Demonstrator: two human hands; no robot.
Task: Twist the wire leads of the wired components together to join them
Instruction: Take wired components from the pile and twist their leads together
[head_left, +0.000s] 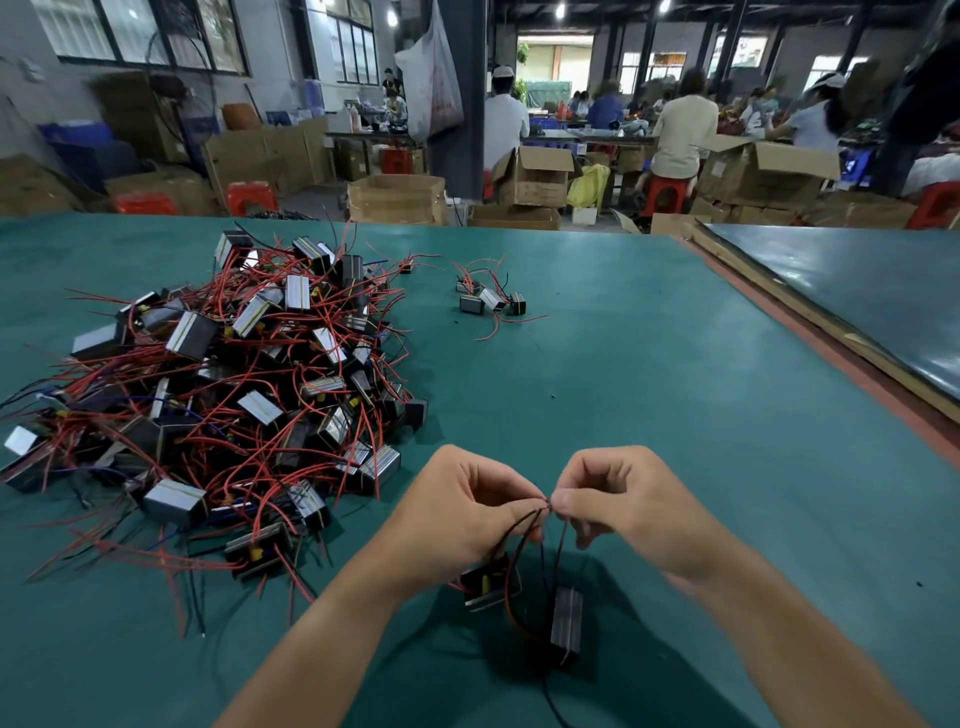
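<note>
You work bare-handed. Your left forearm (322, 639) and your right forearm (779, 639) show as uncovered skin from the bottom edge of the view to the wrists, each smooth, broad near that edge and narrowing toward the wrist. Your left hand (457, 512) and your right hand (628, 499) are uncovered as well, with rounded knuckles and faint creases across the joints of the fingers (597, 467). The wide-angle lens stretches both arms near the lower edge, so they look thicker there. What you wear higher up cannot be told, since the upper arms lie outside the view.
</note>
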